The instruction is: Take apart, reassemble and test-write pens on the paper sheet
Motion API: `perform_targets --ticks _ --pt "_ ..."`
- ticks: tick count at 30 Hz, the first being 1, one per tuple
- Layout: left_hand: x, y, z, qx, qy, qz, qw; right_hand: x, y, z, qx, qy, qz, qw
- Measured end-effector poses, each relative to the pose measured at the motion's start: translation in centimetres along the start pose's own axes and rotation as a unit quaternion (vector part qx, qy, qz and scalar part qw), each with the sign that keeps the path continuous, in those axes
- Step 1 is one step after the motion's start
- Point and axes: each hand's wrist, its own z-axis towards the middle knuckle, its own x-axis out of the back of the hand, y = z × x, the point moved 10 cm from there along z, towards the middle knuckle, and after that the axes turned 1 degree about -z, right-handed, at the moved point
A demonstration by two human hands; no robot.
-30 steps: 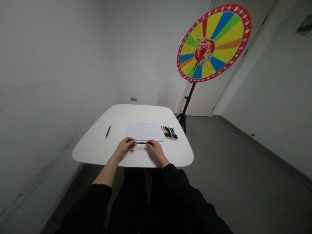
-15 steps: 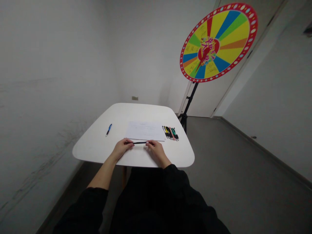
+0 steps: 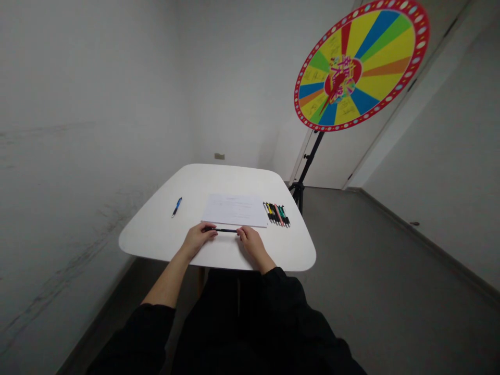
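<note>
Both hands rest on the near part of the white surface (image 3: 164,237), each closed on one end of a dark pen (image 3: 224,230). The left hand (image 3: 197,238) pinches the pen's left end with its fingertips, and the right hand (image 3: 250,240) pinches the right end the same way. The pen lies level, running from 9 o'clock to 3 o'clock between them, low over the surface; whether it touches the surface cannot be told.

At 12 o'clock from the pen, just beyond it, a white sheet of paper (image 3: 235,210) lies flat, its faint print too small to read. At 2 o'clock, just beside the sheet's right edge, a row of pens (image 3: 277,214) lies side by side in several colours. At 10 o'clock, well apart from the hands, a single blue pen (image 3: 176,207) lies alone.

Past the surface at 1 o'clock, a bright prize wheel (image 3: 361,65) stands on a black tripod (image 3: 307,166) on the grey floor.
</note>
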Motion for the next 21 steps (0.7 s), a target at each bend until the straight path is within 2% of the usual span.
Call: perform_targets --ticks 4,7,14,21 --pt "-0.6 -1.9 0.2 0.058 -0.018 -0.063 0.996 0.4 0.2 -0.3 -0.008 0.010 0.019 1.000" --pt "-0.7 -2.5 0.3 0.075 -0.022 -0.082 0.994 0.4 0.3 -0.4 -0.016 0.008 0.036 0.999" --pt "-0.7 -1.8 -0.2 0.066 -0.034 -0.064 0.995 0.7 -0.3 -0.7 -0.013 0.012 0.048 0.999" --pt "-1.1 -0.7 -0.4 0.053 -0.069 -0.067 0.994 0.9 -1.0 -0.8 0.018 0.006 0.002 1.000"
